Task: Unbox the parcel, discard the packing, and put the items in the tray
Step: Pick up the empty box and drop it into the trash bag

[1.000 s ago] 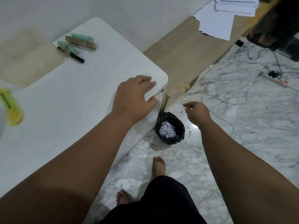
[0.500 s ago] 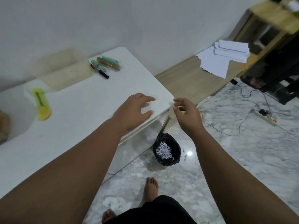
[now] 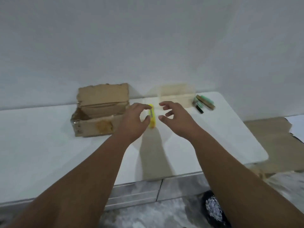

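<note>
While both hands hover mid-frame over the white counter (image 3: 49,153) | left hand (image 3: 133,122) grip apart, empty, in front of yellow cutter (image 3: 152,118) | right hand (image 3: 177,119) grip apart, empty | opened cardboard parcel (image 3: 100,111) centre-left by wall | clear tray (image 3: 176,96) right of centre, greenish items (image 3: 204,102) just beside it

yellow box cutter (image 3: 152,118) on white table (image 3: 49,145).

A plain white wall (image 3: 148,38) fills the upper frame; white worktop (image 3: 41,145) below, marbled floor (image 3: 148,218) at bottom.
</note>
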